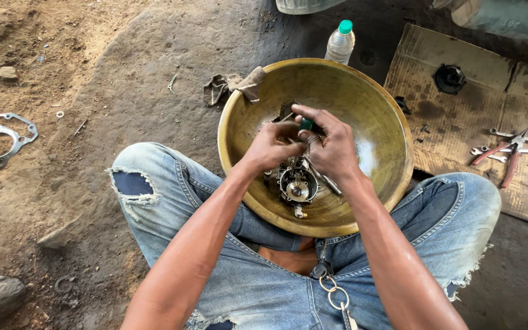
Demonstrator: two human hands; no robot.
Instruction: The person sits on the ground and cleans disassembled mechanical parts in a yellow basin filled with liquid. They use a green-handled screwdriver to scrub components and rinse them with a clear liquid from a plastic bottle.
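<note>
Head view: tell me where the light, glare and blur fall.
Head view: soft daylight, no hard shadows; a pale glare patch on the inner wall of the brass bowl; the metal part under the left hand and right hand is sharp; the ground darkens toward the top; wide-lens bending curves the cardboard edges.

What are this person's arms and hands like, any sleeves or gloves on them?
Both arms are bare up to the frame edge, with no sleeves showing. The left hand and right hand wear no gloves, and no rings, watch or bracelet are visible.
</note>
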